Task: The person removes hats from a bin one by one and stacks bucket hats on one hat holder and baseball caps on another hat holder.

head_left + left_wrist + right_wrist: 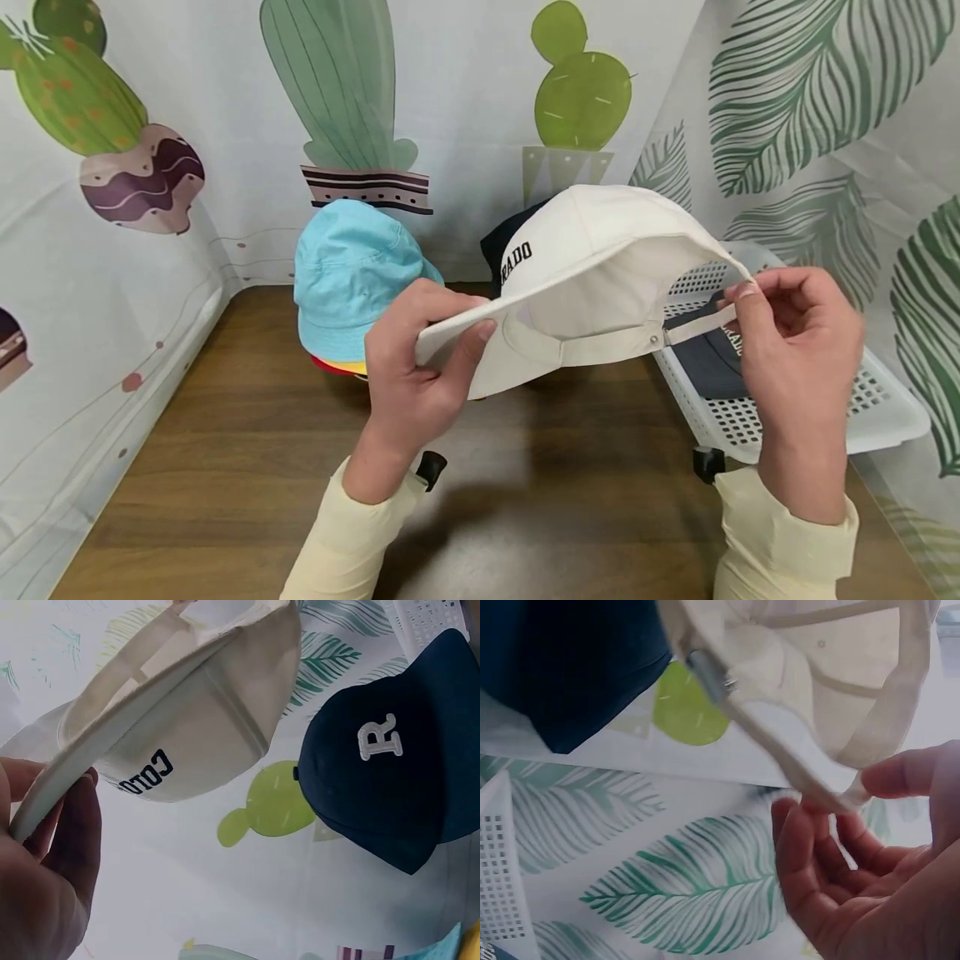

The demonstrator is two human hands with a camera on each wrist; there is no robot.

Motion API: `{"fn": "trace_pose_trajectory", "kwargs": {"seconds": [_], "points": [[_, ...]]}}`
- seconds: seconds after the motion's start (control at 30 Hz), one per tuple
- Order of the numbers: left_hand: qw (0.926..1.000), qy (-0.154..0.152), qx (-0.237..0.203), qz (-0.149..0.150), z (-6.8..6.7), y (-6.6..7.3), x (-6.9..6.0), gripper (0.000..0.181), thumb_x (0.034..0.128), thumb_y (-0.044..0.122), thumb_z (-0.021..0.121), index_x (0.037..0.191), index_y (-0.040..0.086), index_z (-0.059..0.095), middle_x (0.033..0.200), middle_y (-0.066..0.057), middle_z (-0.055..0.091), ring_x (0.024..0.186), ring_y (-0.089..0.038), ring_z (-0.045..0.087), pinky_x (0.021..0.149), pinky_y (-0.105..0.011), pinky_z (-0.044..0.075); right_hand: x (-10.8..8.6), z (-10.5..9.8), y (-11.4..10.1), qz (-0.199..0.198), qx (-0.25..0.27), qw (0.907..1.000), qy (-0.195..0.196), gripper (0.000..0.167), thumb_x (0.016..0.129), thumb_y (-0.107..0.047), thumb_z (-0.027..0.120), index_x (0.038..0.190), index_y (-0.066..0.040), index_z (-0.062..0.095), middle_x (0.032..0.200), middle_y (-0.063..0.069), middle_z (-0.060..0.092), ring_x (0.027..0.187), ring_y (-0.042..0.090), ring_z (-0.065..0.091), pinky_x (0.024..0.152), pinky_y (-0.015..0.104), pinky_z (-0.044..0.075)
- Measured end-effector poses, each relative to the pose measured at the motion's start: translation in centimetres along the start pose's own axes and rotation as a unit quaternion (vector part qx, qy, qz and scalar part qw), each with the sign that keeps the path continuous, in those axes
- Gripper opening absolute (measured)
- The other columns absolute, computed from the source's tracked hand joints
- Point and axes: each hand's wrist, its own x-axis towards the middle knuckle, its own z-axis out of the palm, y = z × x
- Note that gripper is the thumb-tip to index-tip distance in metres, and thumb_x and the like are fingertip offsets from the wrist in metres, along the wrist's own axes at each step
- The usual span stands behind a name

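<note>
A cream baseball cap (600, 225) with dark lettering is held in the air above the table, tilted so that its inside and back strap show. My left hand (420, 358) pinches the brim between thumb and fingers. At the strap end, my right hand (802, 350) pinches the cap's back edge, clearer in the right wrist view, where the strap (780, 754) runs to the fingertips. Behind the held cap is a navy cap (382, 750) with a white letter R, mostly hidden in the head view.
A light blue bucket hat (356, 275) sits at the left on red and yellow headwear. At the right, a white perforated basket (885, 408) holds a dark grey cap (701, 367) with lettering. The wooden table (225, 483) is backed by plant-printed cloth (480, 100).
</note>
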Motion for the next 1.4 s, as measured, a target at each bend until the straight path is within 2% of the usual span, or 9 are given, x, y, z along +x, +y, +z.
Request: {"fn": "trace_pose_trajectory", "kwargs": {"seconds": [0.23,0.4,0.53,0.63,0.73,0.93,1.17,1.27,1.4], "points": [[0.9989,-0.006,0.028,0.038,0.2,0.8,0.1,0.016,0.1004,0.011,0.071,0.101,-0.006,0.07,0.09,-0.014,0.072,0.081,-0.024,0.067,0.073,-0.03,0.054,-1.6,-0.7,-1.7,-0.009,-0.093,0.9946,-0.046,0.017,0.093,-0.006,0.074,0.107,-0.009,0.067,0.107,-0.004,0.065,0.092,0.011,0.065,0.084,0.019,0.049],[0.9977,-0.012,0.051,0.044,0.2,0.9,0.0,0.012,0.1,0.008,0.07,0.103,-0.003,0.071,0.09,-0.013,0.071,0.079,-0.023,0.067,0.071,-0.031,0.055,-3.0,-0.3,-2.8,-0.071,0.11,0.9904,-0.045,0.013,0.088,0.014,0.068,0.099,0.015,0.062,0.099,0.009,0.068,0.087,0.021,0.064,0.082,0.023,0.051],[0.9952,-0.019,0.08,0.054,0.3,0.9,-0.1,0.009,0.0983,0.004,0.068,0.105,0.0,0.072,0.09,-0.012,0.07,0.078,-0.023,0.069,0.068,-0.032,0.057,-4.1,-0.1,-3.1,-0.079,0.364,0.9072,-0.195,0.014,0.096,0.024,0.044,0.099,0.024,0.057,0.093,0.026,0.068,0.086,0.034,0.068,0.08,0.032,0.058],[0.9927,-0.024,0.098,0.065,0.4,0.9,-0.3,0.01,0.0974,0.003,0.067,0.105,0.001,0.072,0.09,-0.012,0.07,0.077,-0.024,0.07,0.067,-0.033,0.058,-4.3,0.4,-3.0,-0.032,0.424,0.8454,-0.323,0.034,0.104,0.017,0.025,0.118,0.024,0.056,0.105,0.03,0.068,0.091,0.038,0.072,0.082,0.038,0.06],[0.9903,-0.028,0.108,0.083,0.6,1.0,-0.4,0.011,0.0967,0.002,0.066,0.105,0.001,0.072,0.09,-0.012,0.07,0.075,-0.024,0.069,0.064,-0.033,0.057,-4.0,1.1,-2.7,0.027,0.446,0.8116,-0.377,0.043,0.111,0.003,0.018,0.135,0.021,0.049,0.119,0.031,0.067,0.102,0.042,0.073,0.087,0.04,0.06],[0.9778,-0.035,0.132,0.159,1.3,1.1,-0.5,0.018,0.0932,-0.003,0.064,0.106,0.003,0.075,0.091,-0.011,0.071,0.073,-0.023,0.07,0.064,-0.032,0.059,-3.3,1.8,-2.1,0.162,0.555,0.7377,-0.349,0.057,0.117,-0.03,0.023,0.147,0.015,0.043,0.135,0.028,0.063,0.121,0.042,0.066,0.106,0.048,0.054],[0.9319,-0.053,0.211,0.29,2.2,1.3,-0.5,0.016,0.0911,-0.002,0.073,0.104,0.005,0.079,0.093,-0.009,0.075,0.08,-0.021,0.073,0.073,-0.032,0.063,-3.0,1.3,-1.9,0.259,0.664,0.6526,-0.256,0.05,0.118,-0.031,0.034,0.119,0.013,0.057,0.11,0.026,0.064,0.1,0.039,0.065,0.09,0.046,0.055],[0.9087,-0.057,0.248,0.331,2.6,1.3,-0.6,0.017,0.0887,0.0,0.076,0.103,0.008,0.08,0.092,-0.006,0.075,0.081,-0.019,0.073,0.071,-0.029,0.062,-2.9,1.2,-1.4,0.282,0.691,0.6273,-0.221,0.037,0.117,-0.024,0.039,0.115,0.011,0.054,0.11,0.025,0.063,0.105,0.039,0.066,0.093,0.046,0.054],[0.8871,-0.078,0.269,0.367,2.9,1.5,-0.9,0.016,0.09,0.005,0.078,0.104,0.011,0.081,0.093,-0.001,0.074,0.083,-0.015,0.071,0.068,-0.025,0.058,-2.5,1.1,-0.5,0.301,0.679,0.64,-0.198,0.035,0.116,-0.02,0.037,0.141,0.004,0.047,0.13,0.02,0.06,0.121,0.032,0.064,0.104,0.04,0.052]]}}
